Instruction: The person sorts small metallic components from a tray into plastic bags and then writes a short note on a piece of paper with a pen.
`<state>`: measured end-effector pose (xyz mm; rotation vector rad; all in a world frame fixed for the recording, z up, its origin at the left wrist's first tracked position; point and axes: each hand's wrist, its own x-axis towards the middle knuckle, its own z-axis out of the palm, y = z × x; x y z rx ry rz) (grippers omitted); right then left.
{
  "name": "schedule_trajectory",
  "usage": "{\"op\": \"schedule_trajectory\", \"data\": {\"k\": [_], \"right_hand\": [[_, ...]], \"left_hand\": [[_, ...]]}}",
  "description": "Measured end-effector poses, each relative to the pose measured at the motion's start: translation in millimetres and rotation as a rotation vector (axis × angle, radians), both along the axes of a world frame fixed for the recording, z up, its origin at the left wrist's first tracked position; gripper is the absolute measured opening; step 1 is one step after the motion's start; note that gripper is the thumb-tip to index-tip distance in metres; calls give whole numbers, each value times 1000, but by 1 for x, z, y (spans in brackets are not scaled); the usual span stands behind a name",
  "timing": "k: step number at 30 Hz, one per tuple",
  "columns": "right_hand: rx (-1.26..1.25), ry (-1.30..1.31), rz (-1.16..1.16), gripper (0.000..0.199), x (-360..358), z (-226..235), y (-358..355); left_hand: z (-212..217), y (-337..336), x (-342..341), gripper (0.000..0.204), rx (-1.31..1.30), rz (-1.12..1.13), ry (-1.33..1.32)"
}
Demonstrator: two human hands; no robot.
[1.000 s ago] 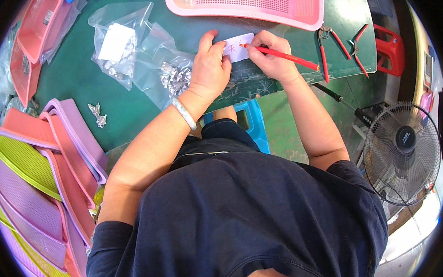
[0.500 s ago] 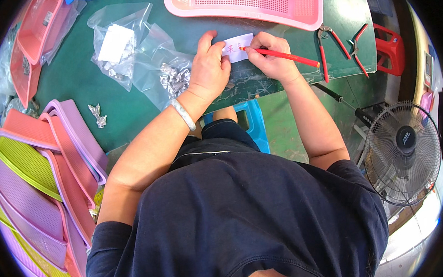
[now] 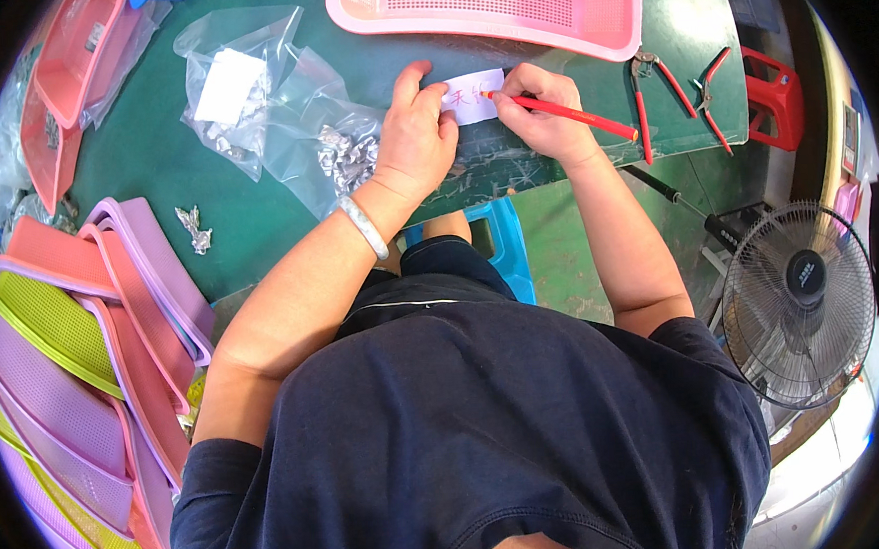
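A small white paper slip (image 3: 474, 96) lies on the green table (image 3: 186, 178) near its front edge. My left hand (image 3: 414, 129) rests flat on the slip's left end, pinning it down, with a pale bracelet on the wrist. My right hand (image 3: 542, 110) grips a red pen (image 3: 568, 116), and the pen's tip touches the slip, where red marks show.
A pink perforated tray (image 3: 505, 8) lies just beyond the slip. Clear plastic bags (image 3: 272, 114) with small metal parts lie to the left. Red-handled pliers (image 3: 673, 88) are at the right. Stacked pink, purple and green trays (image 3: 75, 343) sit at the left; a floor fan (image 3: 799, 300) stands at the right.
The pen tip has shifted slightly along the slip; both hands stay in place on the paper.
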<state>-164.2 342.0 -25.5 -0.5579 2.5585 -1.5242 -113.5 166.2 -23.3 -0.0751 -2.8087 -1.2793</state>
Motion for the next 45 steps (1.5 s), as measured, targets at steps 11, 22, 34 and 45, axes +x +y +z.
{"op": "schedule_trajectory", "data": {"k": [11, 22, 34, 45], "right_hand": [[-17, -22, 30, 14, 2, 0, 2], [-42, -39, -42, 16, -1, 2, 1], [90, 88, 88, 17, -3, 8, 8], [-164, -244, -76, 16, 11, 14, 15]], "left_hand": [[3, 2, 0, 28, 48, 16, -42], [7, 9, -3, 33, 48, 9, -89], [9, 9, -3, 32, 32, 15, -98], [4, 6, -5, 31, -2, 20, -60]]}}
